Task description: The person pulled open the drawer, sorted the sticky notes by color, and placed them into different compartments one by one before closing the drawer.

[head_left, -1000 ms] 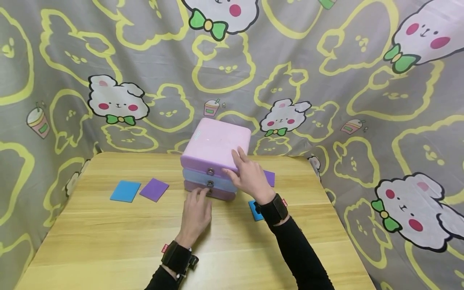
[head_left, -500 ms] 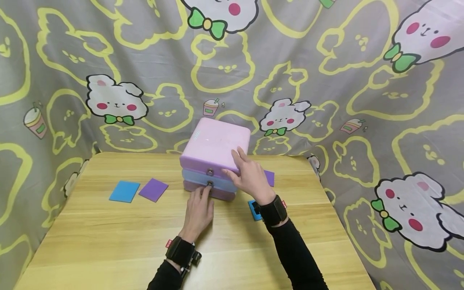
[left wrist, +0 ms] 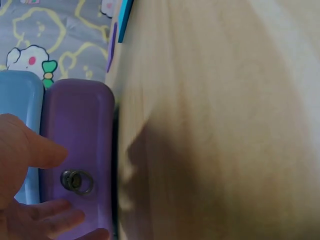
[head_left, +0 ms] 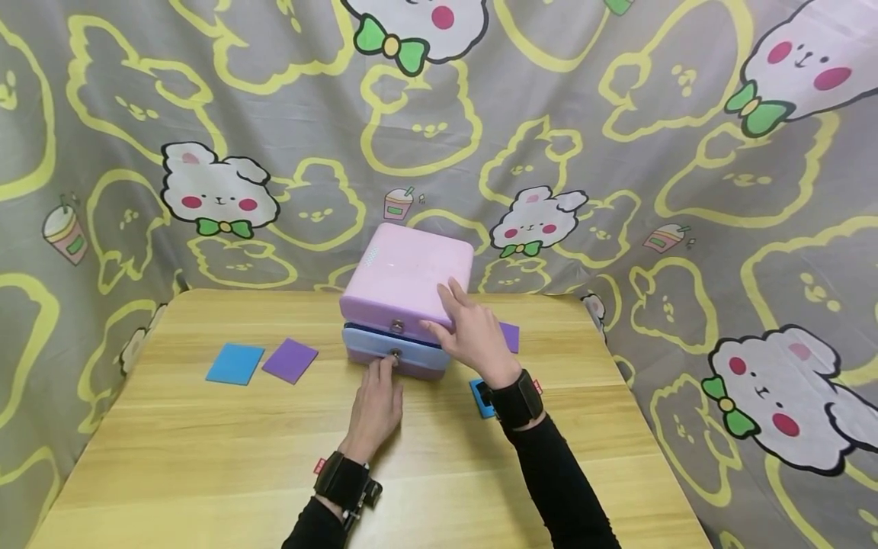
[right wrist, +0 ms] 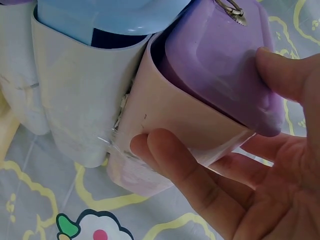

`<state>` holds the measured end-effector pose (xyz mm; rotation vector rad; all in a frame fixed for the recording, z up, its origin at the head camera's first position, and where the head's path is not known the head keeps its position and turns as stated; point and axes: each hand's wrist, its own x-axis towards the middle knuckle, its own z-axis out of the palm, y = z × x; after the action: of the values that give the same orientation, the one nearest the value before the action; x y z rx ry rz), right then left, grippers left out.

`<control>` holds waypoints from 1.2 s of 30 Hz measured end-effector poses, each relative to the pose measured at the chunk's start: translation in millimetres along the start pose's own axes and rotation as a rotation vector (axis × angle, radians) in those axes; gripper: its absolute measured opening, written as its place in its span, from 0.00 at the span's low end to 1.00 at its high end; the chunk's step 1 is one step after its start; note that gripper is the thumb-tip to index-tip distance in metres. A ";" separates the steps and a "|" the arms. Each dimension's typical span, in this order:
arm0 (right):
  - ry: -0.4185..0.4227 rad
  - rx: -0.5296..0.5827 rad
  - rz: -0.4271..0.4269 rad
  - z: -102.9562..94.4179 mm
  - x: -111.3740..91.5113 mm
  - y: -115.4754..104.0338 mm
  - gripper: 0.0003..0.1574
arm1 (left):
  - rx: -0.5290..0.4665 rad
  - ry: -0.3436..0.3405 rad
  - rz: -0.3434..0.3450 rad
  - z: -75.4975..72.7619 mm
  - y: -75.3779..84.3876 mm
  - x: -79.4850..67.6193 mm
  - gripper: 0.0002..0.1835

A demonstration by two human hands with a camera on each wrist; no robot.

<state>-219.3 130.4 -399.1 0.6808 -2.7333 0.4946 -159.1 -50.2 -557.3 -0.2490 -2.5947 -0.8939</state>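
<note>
A small three-tier drawer box with a pink top stands at the back middle of the table. My left hand reaches its front, fingertips pinching the ring pull of the middle blue drawer, which juts out slightly. The right wrist view shows a dark gap behind that blue drawer front. My right hand holds the box's upper right corner, thumb on the top purple drawer, fingers along the pink shell. In the left wrist view, the bottom purple drawer has its ring pull hanging free.
Left of the box, a blue square and a purple square lie flat on the wooden table. On the right are another purple square and another blue one, both partly hidden. A patterned curtain encloses the table behind.
My left fingers have moved up from the bottom drawer's pull to the blue drawer's, and the blue drawer has come forward a little. My right hand has stayed in place.
</note>
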 end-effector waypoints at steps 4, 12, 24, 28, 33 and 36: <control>0.001 0.004 0.009 0.2 -0.3 0.1 0.45 | -0.009 0.017 0.007 1.1 0.4 -5.0 0.26; -0.010 0.005 0.025 0.3 0.1 0.4 0.45 | -0.011 0.034 0.020 -2.0 0.9 -17.0 0.26; -0.002 0.012 0.015 0.3 0.7 0.1 0.45 | -0.004 0.067 0.093 -11.3 0.5 -39.1 0.27; -0.005 0.017 0.026 -0.2 0.4 -0.8 0.46 | 0.007 0.059 0.090 -13.5 0.2 -45.0 0.26; 0.000 0.019 0.030 0.0 0.5 -1.2 0.46 | 0.011 0.069 0.100 -15.1 -0.5 -51.5 0.26; 0.000 0.017 0.033 0.6 0.3 -0.5 0.46 | 0.017 0.076 0.104 -16.0 -0.2 -54.9 0.27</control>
<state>-219.3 129.7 -399.4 0.6411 -2.7472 0.5251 -104.3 -62.6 -568.4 -0.3347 -2.4940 -0.8281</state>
